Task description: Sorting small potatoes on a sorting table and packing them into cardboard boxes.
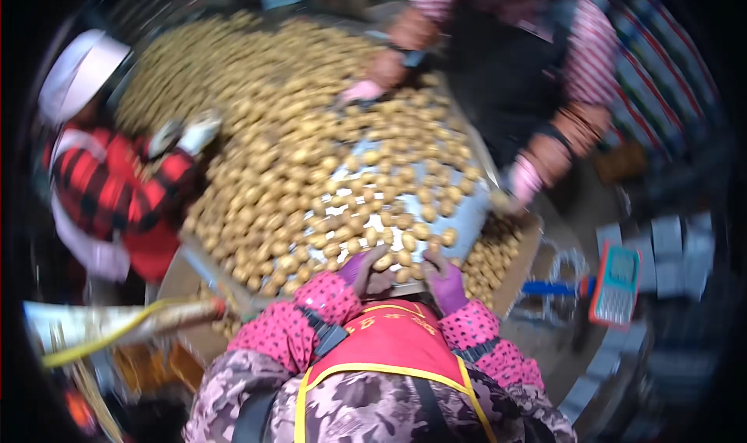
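Round yellow-brown produce, seemingly small potatoes, covers a metal sorting table. My left hand, in a purple fingerless glove, is at the table's near edge with its fingers around the closest potatoes; blur hides whether it grips one. To its right, my right hand, gloved alike, has its fingertips against potatoes at the same edge. Its grip is also unclear. Pink dotted sleeve covers reach to both wrists, and a red apron with yellow trim lies between my arms.
A co-worker in red plaid stands at left; another in a dark apron reaches over the far right side. Potato-filled cardboard boxes stand beside the table. A teal-and-orange keypad device is at right, a yellow-edged tube at left.
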Tool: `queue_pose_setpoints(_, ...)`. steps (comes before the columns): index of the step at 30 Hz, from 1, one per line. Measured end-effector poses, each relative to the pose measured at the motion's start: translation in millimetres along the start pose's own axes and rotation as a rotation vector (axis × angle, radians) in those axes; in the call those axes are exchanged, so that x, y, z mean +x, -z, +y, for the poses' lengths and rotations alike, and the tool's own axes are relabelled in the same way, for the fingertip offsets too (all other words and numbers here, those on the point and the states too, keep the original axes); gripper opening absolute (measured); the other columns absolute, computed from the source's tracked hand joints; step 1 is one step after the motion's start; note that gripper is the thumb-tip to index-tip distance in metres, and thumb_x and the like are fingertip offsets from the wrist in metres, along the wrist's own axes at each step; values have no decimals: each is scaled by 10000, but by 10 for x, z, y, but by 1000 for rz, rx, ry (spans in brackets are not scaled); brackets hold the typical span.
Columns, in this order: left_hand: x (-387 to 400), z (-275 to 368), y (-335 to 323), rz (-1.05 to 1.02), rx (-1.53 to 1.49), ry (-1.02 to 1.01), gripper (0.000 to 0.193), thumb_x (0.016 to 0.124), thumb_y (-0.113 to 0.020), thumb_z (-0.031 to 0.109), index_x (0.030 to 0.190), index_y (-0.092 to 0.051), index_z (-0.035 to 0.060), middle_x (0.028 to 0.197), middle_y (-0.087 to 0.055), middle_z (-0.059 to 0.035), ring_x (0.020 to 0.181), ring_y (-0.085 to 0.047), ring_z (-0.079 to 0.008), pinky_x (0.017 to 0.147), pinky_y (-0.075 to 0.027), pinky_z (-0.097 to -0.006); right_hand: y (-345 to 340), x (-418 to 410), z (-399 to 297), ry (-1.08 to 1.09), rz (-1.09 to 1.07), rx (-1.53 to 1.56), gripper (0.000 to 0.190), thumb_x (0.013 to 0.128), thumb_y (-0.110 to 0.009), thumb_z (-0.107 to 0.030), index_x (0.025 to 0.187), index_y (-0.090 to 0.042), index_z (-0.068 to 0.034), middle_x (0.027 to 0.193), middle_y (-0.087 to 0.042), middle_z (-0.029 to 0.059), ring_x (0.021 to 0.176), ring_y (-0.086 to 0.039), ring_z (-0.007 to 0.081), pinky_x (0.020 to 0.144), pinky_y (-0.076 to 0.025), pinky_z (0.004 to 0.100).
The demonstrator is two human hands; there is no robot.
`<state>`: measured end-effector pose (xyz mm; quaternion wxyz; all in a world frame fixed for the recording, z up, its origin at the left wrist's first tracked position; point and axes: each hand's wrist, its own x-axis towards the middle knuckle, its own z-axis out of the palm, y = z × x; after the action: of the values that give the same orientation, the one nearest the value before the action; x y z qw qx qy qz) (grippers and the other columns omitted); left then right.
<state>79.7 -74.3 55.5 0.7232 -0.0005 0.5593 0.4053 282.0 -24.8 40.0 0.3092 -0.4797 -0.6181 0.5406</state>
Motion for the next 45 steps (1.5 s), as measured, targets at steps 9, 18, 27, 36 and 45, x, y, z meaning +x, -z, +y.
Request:
queue_pose_setpoints(9,-165,240,1681,42,-66,-110,537,972,-516,511,1287,-519,77,1025,-625,-128,818,-647,-221,736,-555,-328,-1410,392,177,405,-97,-829,486,774,-735,-251,1186,-637,-12,1229,-592,264,1114,-595,396,935,-485,451)
queue_pose_setpoints(18,-133,436,2427,26,-182,-70,497,1008,-491,469,1279,-548,56,1005,-652,-145,843,-656,-228,720,-550,-327,-2358,1324,-620,235,-166,-464,339,809,-695,-212,1095,-668,-32,853,-687,131,765,-671,283,705,-529,400)
queue_pose_setpoints(27,-159,567,2354,109,-539,-362,533,997,-470,488,1195,-537,-3,956,-616,-73,774,-614,-179,705,-541,-280,-3587,2649,-1005,846,-604,-1136,477,755,-705,-199,1226,-631,-205,1124,-652,57,1128,-555,291,946,-424,473)
queue_pose_setpoints(36,-197,718,2146,-139,-1109,-222,662,965,-509,545,1334,-519,-4,1283,-585,-213,1181,-553,-375,1048,-438,-501,-3192,2861,-956,982,-812,-1310,359,728,-742,-245,1075,-651,-220,980,-678,45,1041,-605,277,975,-405,465)
queue_pose_setpoints(45,-178,464,2114,-115,-977,-186,694,967,-441,613,1307,-514,12,1282,-589,-186,1187,-563,-393,1047,-411,-589,-2769,1874,-851,748,-1119,-478,225,754,-693,-216,971,-692,-157,789,-656,108,796,-630,332,786,-456,468)
